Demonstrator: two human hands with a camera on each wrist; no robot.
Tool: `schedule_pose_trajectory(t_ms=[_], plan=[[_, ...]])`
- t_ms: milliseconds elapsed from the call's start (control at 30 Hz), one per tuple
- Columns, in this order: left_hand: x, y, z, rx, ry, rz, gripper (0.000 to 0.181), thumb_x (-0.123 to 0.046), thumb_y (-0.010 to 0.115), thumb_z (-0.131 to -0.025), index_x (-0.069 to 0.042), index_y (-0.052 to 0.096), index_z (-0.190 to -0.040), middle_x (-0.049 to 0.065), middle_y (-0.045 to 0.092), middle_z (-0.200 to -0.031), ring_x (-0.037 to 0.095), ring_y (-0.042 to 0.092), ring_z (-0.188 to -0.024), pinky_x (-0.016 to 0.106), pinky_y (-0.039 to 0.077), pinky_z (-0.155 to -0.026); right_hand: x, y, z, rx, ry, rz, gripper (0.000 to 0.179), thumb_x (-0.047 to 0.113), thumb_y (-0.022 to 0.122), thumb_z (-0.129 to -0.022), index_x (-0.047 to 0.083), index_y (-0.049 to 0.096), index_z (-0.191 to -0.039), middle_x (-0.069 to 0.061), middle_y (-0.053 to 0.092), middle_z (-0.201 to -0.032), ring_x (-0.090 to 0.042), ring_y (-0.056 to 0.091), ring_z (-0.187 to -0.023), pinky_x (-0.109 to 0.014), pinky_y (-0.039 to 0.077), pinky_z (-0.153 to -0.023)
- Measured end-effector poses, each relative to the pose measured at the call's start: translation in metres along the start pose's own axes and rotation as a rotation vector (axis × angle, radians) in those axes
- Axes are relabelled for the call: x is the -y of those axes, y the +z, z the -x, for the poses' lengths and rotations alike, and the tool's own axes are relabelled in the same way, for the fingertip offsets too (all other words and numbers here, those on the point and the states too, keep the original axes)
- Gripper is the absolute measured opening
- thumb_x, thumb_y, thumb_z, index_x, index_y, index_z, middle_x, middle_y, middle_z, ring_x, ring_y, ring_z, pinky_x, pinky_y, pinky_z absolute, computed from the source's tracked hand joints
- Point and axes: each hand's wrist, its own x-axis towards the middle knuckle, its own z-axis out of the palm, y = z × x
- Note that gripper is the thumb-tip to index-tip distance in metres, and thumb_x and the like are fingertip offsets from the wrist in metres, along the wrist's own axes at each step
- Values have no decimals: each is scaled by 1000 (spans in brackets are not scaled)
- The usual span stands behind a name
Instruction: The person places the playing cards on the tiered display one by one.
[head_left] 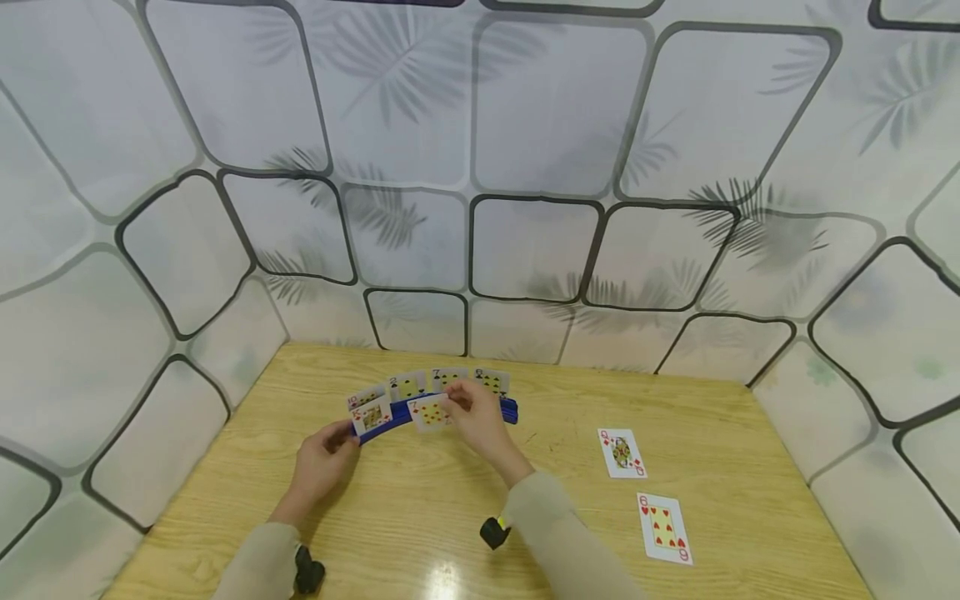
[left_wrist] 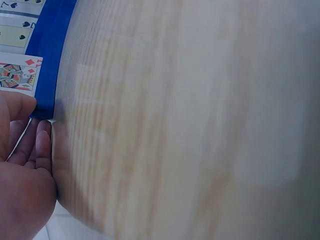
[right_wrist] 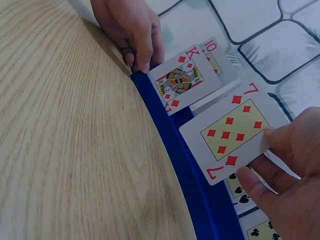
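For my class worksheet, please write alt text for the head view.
The right hand holds a seven of diamonds at a blue holder of playing cards; the left hand grips the holder's left end. On the table to the right lie a six of hearts and a queen.

Both forearms, seen from the head view: your left sleeve (head_left: pixel 255 567) and right sleeve (head_left: pixel 566 533) are long, plain and pale beige, each ending near the wrist. At the inner edge of the left one sits a small, blocky black device (head_left: pixel 308 572); beside the right one, a second black device (head_left: pixel 493 534) adjoins a bright yellow piece (head_left: pixel 502 522). Beyond the cloth, your left grip (head_left: pixel 324 467) and right grip (head_left: pixel 477 421) are bare.
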Motion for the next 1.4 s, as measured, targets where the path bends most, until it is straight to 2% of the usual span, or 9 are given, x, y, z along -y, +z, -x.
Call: schedule_pose_trajectory(t_ms=[167,333,433,700,833,1200,1400], plan=[[0,0,0,-3,9,-3,34,-1,66,-98,9,67,-131,25,75,-117,15,67,-95,18,52,-82,-2,7,-4,1,11,6,11,12,68,-103,7,72,-113,-9,76,-108,-21,71,-98,-33,59,-86],[1,0,-1,0,5,-9,34,-1,65,-99,8,67,-132,26,74,-118,21,69,-99,18,52,-83,-1,13,-8,-4,28,7,13,12,68,-103,4,71,-112,-10,75,-108,-21,70,-99,-36,58,-89],[1,0,-1,2,3,-5,35,-1,65,-99,8,67,-132,26,74,-119,24,69,-101,18,52,-83,-2,16,-11,-6,24,18,12,12,69,-103,4,71,-112,-9,75,-107,-19,69,-98,-34,57,-89],[0,-1,0,12,-8,1,35,-2,65,-100,7,66,-134,25,74,-121,23,67,-101,19,51,-83,-5,22,-18,4,-1,19,8,9,68,-102,6,71,-110,-9,75,-105,-17,69,-95,-30,58,-85],[0,-1,0,13,-3,7,34,-2,65,-100,7,67,-133,25,74,-121,23,67,-101,20,52,-83,-7,25,-20,6,15,25,7,9,68,-103,7,70,-109,-9,74,-105,-17,69,-94,-29,57,-84],[-3,-1,1,10,-7,0,35,-1,64,-100,7,67,-133,25,74,-120,22,67,-100,20,51,-83,-6,32,-26,2,-14,17,7,6,67,-103,5,71,-109,-11,74,-104,-20,69,-94,-29,58,-82],[-3,-1,1,16,-9,4,35,-1,64,-100,7,66,-134,25,74,-121,22,67,-101,20,51,-83,-7,36,-27,-1,-4,24,7,6,66,-103,6,71,-108,-10,74,-105,-21,70,-97,-29,58,-84]])
